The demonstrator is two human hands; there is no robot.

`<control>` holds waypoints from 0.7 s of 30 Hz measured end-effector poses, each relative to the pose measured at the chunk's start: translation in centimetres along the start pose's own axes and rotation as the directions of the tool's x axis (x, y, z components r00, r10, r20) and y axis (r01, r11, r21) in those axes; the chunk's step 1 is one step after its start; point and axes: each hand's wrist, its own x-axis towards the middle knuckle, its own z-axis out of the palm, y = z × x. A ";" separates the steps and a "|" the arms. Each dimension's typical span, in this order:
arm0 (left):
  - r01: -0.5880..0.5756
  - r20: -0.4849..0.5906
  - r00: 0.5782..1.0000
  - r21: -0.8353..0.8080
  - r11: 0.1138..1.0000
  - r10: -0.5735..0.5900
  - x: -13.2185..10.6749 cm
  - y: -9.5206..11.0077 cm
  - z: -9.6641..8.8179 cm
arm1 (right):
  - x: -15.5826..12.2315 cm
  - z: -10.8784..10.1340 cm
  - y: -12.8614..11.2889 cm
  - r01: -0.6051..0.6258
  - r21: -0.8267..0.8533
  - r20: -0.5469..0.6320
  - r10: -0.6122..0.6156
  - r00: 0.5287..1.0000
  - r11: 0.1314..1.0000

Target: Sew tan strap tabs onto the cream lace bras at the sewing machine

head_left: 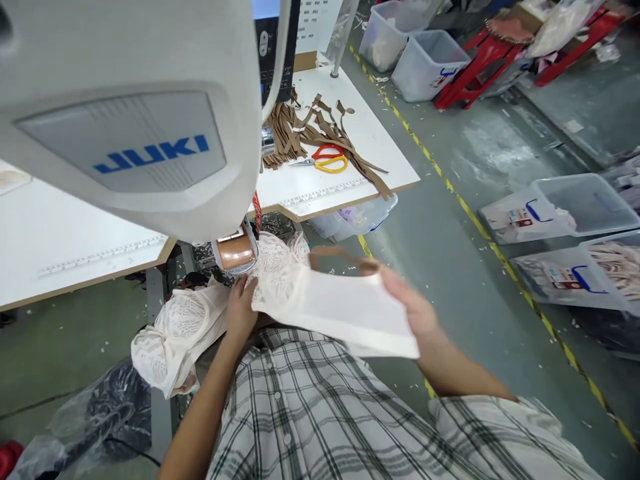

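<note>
A pale pink lace garment piece (330, 303) is stretched between my two hands in front of the white JUKI sewing machine (130, 127). My left hand (241, 308) pinches its lace end close to the copper-coloured machine arm (235, 252). My right hand (407, 303) grips the plain band's other end, and a tan strap (333, 252) loops above it. More lace pieces (173, 337) hang in a heap at the left.
Red and yellow scissors (327, 159) and tan strap cuttings (320, 130) lie on the white table (350, 180). Clear plastic bins (575, 207) stand on the floor at the right, beyond a yellow floor line (480, 230). Red stools (480, 63) are far back.
</note>
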 end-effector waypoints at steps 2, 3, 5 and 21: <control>0.002 -0.015 1.000 0.017 1.000 -0.002 1.3 -1.9 -2.1 | 0.9 -4.6 0.7 -0.061 0.031 -0.262 0.067 0.963 0.998; 0.009 -0.039 0.999 0.029 1.000 -0.008 2.0 -2.5 -3.0 | 1.9 -6.7 1.5 -0.067 -0.040 -0.377 0.047 0.925 0.997; 0.031 -0.099 0.995 0.054 0.998 -0.026 3.4 -2.9 -3.9 | 4.5 -10.0 3.7 -0.105 -0.222 -0.479 -0.015 0.878 0.969; 0.523 -0.284 0.838 0.174 0.834 -0.466 -7.1 -4.1 -9.4 | 15.8 6.4 15.1 0.312 -0.698 0.308 -0.124 0.943 0.645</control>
